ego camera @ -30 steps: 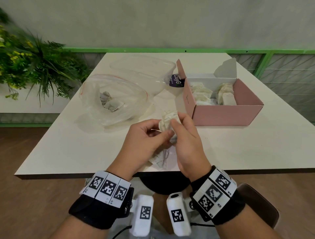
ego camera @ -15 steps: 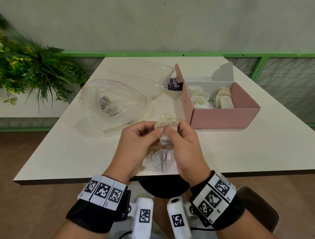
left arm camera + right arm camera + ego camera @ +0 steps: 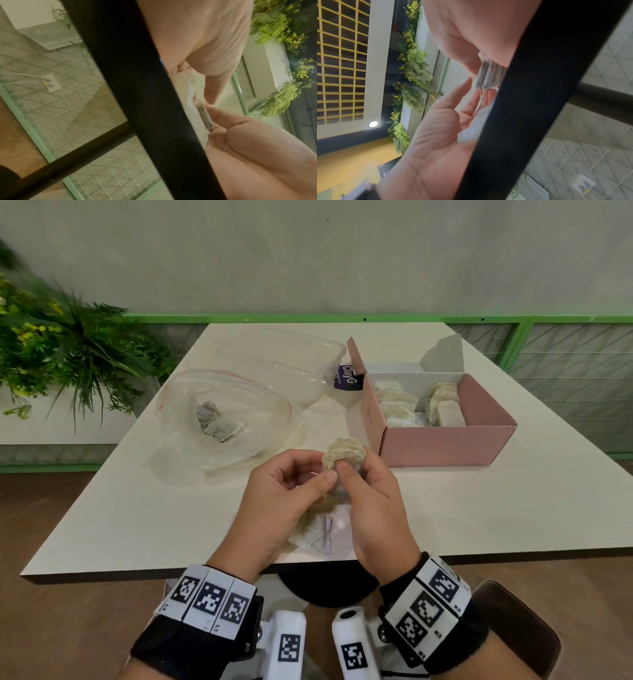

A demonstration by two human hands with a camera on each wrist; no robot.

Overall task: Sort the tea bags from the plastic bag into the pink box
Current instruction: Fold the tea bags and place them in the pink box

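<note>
**Tea Bags Held Over the Bench**

A bunch of tea bags (image 3: pixel 345 453) was pinched by the right hand (image 3: pixel 373 501) and left hand (image 3: pixel 284 501), just in front of the pink box (image 3: pixel 445 445). More bags were left in the plastic bag (image 3: pixel 222 419) on the bench (image 3: pixel 513 508).

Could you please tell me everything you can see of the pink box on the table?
The pink box looks like cardboard, pink outside and white inside. It stands open on the white table, beyond and to the right of the hands; its side flaps stand up, the lid itself out of sight. Inside lie two groups of pale tea bags, one left, one right. A small mark shows on its left wall. A clear plastic container sits beside its left flap; neither hand touches it.
</note>
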